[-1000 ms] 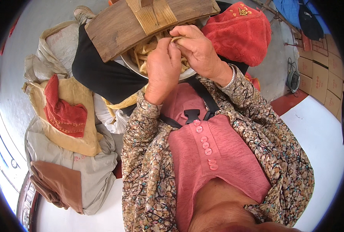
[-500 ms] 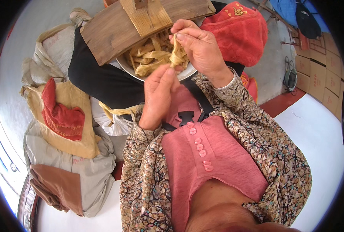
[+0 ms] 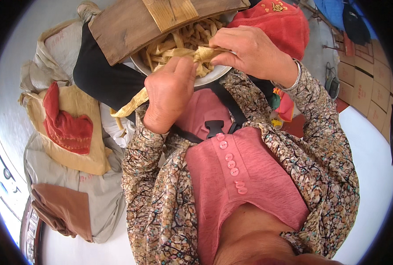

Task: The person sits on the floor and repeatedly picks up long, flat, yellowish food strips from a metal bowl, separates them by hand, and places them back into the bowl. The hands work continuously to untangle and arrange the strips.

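A soft, pale yellow strip (image 3: 132,105) with a folded, knot-like lump runs between my hands over a metal bowl (image 3: 215,77). My left hand (image 3: 170,92) is closed around it, and its long tail hangs out at the lower left of that hand. With thumb and fingers, my right hand (image 3: 260,53) pinches the strip's other end, just right of the lump. Many similar yellow strips (image 3: 192,33) lie in the bowl. I cannot tell what the strips are made of.
A wooden board (image 3: 117,33) with a lighter crosspiece covers the bowl's far left part. A red cloth (image 3: 276,31) lies right of the bowl. At the left are sacks (image 3: 79,187) with a red cloth (image 3: 68,126) on top. Cardboard boxes (image 3: 362,84) stand far right.
My hands have moved apart sideways, the right to the right and lower, the left slightly up and left. The strip, upright before, is now stretched more level between them.
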Motion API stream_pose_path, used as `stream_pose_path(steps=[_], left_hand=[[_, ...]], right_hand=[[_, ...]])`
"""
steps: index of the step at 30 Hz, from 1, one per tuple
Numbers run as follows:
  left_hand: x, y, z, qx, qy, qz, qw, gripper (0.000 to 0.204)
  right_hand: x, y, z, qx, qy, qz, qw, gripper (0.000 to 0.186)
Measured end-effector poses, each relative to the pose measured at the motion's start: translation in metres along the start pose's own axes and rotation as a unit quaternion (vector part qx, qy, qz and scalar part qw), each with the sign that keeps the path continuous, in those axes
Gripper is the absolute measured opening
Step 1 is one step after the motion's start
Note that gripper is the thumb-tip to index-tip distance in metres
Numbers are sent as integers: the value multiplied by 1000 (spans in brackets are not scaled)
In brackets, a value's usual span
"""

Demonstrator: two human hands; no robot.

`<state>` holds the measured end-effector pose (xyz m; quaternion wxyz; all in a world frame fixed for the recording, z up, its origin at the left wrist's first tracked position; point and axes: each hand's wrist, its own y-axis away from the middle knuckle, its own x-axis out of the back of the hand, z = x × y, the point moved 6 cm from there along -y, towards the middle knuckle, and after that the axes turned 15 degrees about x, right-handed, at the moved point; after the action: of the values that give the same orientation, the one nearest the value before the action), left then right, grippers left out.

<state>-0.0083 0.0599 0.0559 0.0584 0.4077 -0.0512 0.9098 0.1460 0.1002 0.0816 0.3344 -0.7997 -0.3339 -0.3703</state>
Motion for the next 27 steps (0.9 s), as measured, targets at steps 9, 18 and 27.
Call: stream_pose_path(steps=[9, 18, 27], left_hand=[[-6, -4, -17, 103, 148, -99, 979, 15], [-8, 19, -27, 203, 305, -360, 858, 19], [-34, 9, -21, 192, 369, -340, 844, 18]], right_hand=[[-20, 10, 9, -43, -112, -27, 992, 29], [-22, 29, -16, 81, -118, -109, 984, 30], [-30, 3, -22, 88, -51, -139, 985, 19]])
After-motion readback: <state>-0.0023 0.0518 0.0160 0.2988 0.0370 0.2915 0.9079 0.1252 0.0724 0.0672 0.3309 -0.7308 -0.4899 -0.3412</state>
